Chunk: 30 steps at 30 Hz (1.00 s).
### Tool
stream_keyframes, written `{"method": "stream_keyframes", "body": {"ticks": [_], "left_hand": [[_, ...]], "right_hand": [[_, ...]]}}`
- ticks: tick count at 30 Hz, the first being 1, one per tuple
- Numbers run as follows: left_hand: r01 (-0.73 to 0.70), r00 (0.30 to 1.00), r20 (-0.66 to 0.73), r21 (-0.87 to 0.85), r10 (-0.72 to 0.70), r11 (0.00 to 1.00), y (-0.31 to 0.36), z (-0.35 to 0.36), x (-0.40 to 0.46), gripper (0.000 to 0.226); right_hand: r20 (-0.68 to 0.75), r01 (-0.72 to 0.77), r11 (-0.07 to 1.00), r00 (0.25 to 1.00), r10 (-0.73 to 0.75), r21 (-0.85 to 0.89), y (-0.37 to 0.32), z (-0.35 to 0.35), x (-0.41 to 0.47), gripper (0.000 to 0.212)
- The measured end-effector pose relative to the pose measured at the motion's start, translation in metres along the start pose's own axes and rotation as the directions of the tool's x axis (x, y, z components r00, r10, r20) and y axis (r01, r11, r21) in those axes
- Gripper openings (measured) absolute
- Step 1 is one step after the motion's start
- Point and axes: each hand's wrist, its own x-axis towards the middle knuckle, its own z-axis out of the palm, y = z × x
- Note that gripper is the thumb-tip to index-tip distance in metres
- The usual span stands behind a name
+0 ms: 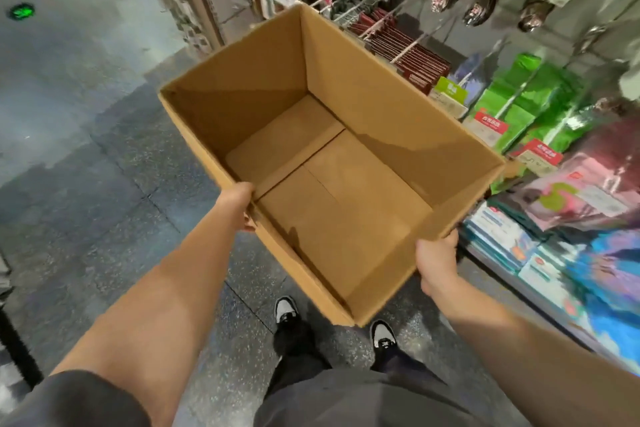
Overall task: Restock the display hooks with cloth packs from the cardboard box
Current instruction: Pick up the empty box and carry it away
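The empty cardboard box (332, 163) is gripped at its near corners by the left hand (239, 206) and right hand (438, 262), hands apart, so restocking is judged finished, with the box next to be carried away from the display hooks (408, 45) at two o'clock.

A grey speckled stone floor (104, 166) runs under two black and grey sneakers (286, 312), and a small green glowing mark (21, 11) lies on it far to the left. To the right, dark red flat packets (408, 52) hang in rows, near shiny metal ladles (479, 10) and bright green foil bags (530, 94).
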Motion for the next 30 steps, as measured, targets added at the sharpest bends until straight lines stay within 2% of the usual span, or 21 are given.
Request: {"method": "stream_keyframes", "body": {"ticks": [3,5,7,12,15,17,20,22,26,30], "left_hand": [[0.007,0.998,0.060,0.016,-0.008,1.000,0.001,-0.004,0.014,0.016],[0.025,0.994,0.102,0.012,-0.026,1.000,-0.004,-0.008,0.022,0.018],[0.026,0.987,0.158,0.009,-0.027,1.000,-0.006,-0.013,0.030,0.025],[0.025,0.980,0.198,-0.007,-0.023,1.000,-0.006,-0.015,0.043,0.033],[0.021,0.981,0.192,-0.016,-0.018,1.000,-0.007,-0.014,0.044,0.036],[0.012,0.981,0.194,-0.003,-0.012,1.000,-0.007,-0.014,0.041,0.034],[0.001,0.982,0.188,0.003,-0.002,1.000,-0.006,-0.013,0.033,0.028],[-0.003,0.982,0.189,-0.008,0.005,1.000,-0.004,-0.011,0.023,0.015],[-0.016,0.982,0.190,-0.030,0.021,0.999,-0.013,-0.005,-0.010,0.012],[-0.038,0.978,0.204,-0.013,0.040,0.999,-0.051,0.007,-0.052,0.012]], "right_hand": [[-0.063,0.038,0.998,0.997,-0.041,-0.055,-0.007,0.009,-0.021,0.077],[-0.143,0.066,0.990,0.986,-0.083,-0.123,-0.014,0.012,-0.027,0.066],[-0.191,0.057,0.991,0.978,-0.079,-0.121,-0.015,0.015,-0.028,0.062],[-0.124,0.057,0.998,0.991,-0.059,-0.018,-0.015,0.012,-0.037,0.068],[-0.140,0.058,0.997,0.988,-0.065,-0.055,-0.013,0.014,-0.039,0.068],[-0.122,0.078,0.992,0.989,-0.089,-0.097,-0.009,0.013,-0.039,0.067],[-0.012,0.106,0.994,0.994,-0.106,0.011,-0.007,0.011,-0.041,0.072],[0.031,0.096,0.994,0.995,-0.098,0.061,-0.010,0.008,-0.046,0.072],[0.054,0.082,0.988,0.995,-0.090,0.133,0.000,-0.013,-0.060,0.073],[0.039,0.095,0.982,0.994,-0.103,0.165,0.033,-0.060,-0.084,0.063]]}}
